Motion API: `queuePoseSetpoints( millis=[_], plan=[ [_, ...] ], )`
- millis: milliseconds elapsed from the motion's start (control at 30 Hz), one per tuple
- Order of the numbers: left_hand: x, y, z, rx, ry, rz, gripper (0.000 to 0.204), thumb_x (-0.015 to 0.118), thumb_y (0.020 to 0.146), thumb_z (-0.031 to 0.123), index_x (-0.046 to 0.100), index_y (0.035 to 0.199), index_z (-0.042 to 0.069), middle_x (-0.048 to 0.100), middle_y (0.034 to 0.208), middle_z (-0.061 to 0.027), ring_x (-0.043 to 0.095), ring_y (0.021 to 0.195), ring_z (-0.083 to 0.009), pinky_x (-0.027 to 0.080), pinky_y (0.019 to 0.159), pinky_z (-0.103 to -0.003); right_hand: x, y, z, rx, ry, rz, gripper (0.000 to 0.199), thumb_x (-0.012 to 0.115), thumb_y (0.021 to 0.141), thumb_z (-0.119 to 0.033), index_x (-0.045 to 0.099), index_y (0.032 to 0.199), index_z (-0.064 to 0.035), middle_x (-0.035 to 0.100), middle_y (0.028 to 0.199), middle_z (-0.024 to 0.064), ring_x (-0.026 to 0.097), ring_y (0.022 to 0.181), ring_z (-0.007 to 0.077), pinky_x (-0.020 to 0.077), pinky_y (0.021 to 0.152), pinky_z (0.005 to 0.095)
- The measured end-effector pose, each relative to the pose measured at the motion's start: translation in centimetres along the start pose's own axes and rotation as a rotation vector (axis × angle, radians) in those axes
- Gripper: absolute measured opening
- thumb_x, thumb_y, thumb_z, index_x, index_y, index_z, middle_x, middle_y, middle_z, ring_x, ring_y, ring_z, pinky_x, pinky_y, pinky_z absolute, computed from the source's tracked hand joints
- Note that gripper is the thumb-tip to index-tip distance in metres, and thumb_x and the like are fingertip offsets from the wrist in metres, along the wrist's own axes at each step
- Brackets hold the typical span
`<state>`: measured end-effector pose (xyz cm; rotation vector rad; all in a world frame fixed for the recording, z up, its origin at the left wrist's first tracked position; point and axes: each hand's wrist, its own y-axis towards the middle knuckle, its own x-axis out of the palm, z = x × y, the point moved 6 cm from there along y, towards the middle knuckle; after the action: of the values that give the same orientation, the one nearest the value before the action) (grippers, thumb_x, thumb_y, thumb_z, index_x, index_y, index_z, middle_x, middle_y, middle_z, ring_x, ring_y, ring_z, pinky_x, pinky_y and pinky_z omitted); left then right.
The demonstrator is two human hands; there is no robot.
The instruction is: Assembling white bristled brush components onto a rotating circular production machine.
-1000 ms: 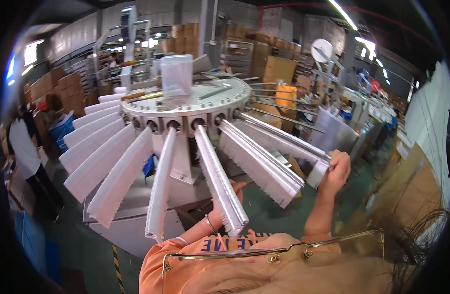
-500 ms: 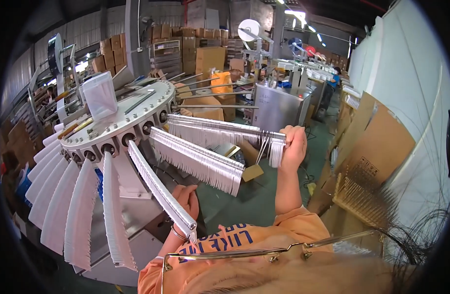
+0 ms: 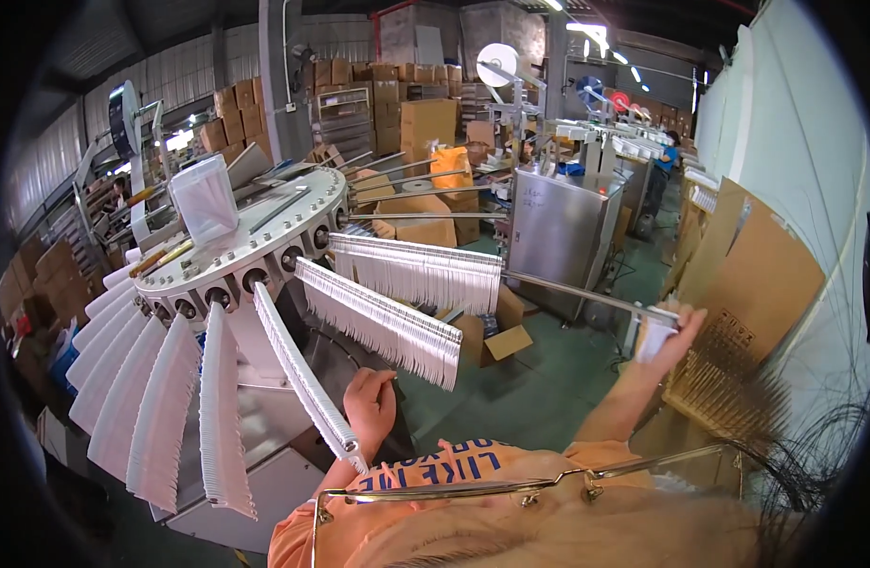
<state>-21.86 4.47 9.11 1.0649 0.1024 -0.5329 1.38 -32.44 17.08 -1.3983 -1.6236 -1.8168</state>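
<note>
A round metal turntable carries rods hung with dense rows of thin white pieces, their kind unclear. From the outer end of one hung row, a bare metal rod reaches out to my right hand. That hand is closed round the rod's far end, with a few white pieces hanging by the fingers. My left hand is curled beside the outer part of a nearer filled row; whatever is in its fingers, if anything, is hidden.
A clear plastic bin and wooden-handled tools rest on the turntable. An open carton lies on the floor beyond the rows. A steel cabinet stands farther back. Cardboard and a spiky rack are on the right.
My right hand has moved outward to the right and slightly down, and a bare stretch of rod now shows behind it. The left hand has shifted slightly down, and the view has turned a little.
</note>
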Motion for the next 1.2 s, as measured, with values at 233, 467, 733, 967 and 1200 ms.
queuePoseSetpoints(
  millis=[233,467,733,967,1200],
  plan=[
    [4.1,-0.9,-3.3,0.034,0.089,-0.089,0.013,0.053,0.069,-0.006,0.060,0.078,0.001,0.051,0.066,-0.0114,0.052,0.063,-0.0265,0.041,0.057,-0.032,-8.4,1.5,4.9,0.070,0.316,-0.009,0.043,0.040,0.091,-0.038,0.033,0.057,-0.0127,0.038,0.058,0.0014,0.032,0.053,0.0153,0.0298,0.049,0.0261],
    [9.1,0.6,-5.6,-0.256,0.033,-0.411,0.012,0.055,0.073,-0.002,0.061,0.084,0.000,0.058,0.073,-0.0108,0.056,0.063,-0.0208,0.043,0.056,-0.026,-18.0,6.6,22.6,0.149,0.183,0.041,0.039,0.039,0.091,-0.041,0.051,0.072,-0.0095,0.051,0.070,0.0046,0.049,0.063,0.0181,0.0424,0.056,0.0290],
    [15.6,-2.9,-13.5,-0.847,-0.721,0.766,0.017,0.055,0.079,0.015,0.059,0.086,0.000,0.056,0.074,-0.0015,0.051,0.061,-0.0103,0.038,0.051,-0.022,-13.0,6.5,45.4,1.005,0.277,-0.544,0.024,0.049,0.087,-0.025,0.053,0.081,-0.0028,0.052,0.079,0.0099,0.051,0.065,0.0175,0.0419,0.053,0.0277],
    [19.1,3.0,-10.9,-0.658,0.411,1.016,0.007,0.051,0.078,0.002,0.047,0.073,0.004,0.041,0.059,0.0024,0.040,0.052,-0.0077,0.030,0.047,-0.023,-6.7,8.8,49.7,0.961,0.349,-1.251,0.017,0.054,0.080,-0.015,0.060,0.081,0.0015,0.054,0.073,0.0126,0.055,0.058,0.0180,0.0423,0.049,0.0260],
    [19.9,4.5,-10.4,-0.752,0.746,1.178,0.013,0.063,0.070,0.001,0.055,0.080,-0.001,0.055,0.069,-0.0038,0.051,0.061,-0.0107,0.043,0.055,-0.026,-2.9,10.4,48.9,0.610,0.397,-1.684,0.023,0.054,0.083,-0.021,0.060,0.083,0.0009,0.057,0.069,0.0104,0.054,0.057,0.0167,0.0415,0.048,0.0242]
  ],
)
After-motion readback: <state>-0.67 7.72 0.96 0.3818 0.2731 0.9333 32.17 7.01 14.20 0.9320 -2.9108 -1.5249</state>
